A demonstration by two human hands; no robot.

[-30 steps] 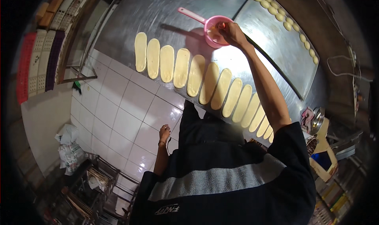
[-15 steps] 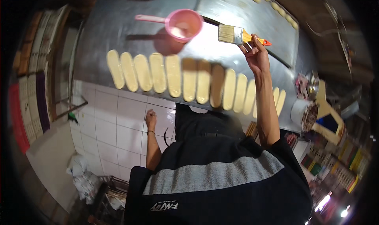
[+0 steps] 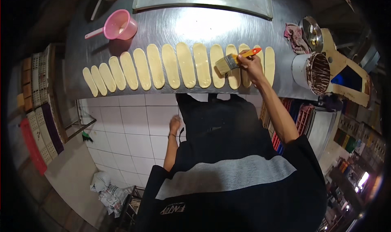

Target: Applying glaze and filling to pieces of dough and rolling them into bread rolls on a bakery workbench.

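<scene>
Head view: bristly brush (image 3: 230,62) over oblong dough (image 3: 217,65)

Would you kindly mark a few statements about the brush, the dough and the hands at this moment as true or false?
1. The right hand holds a pastry brush over the dough strips. True.
2. The left hand rests on the steel table. False: it hangs beside the apron, below the table's edge.
3. The pink scoop lies at the table's right end. False: it is at the left end.
4. A white tub with dark brown contents stands right of the strips. True.
</scene>
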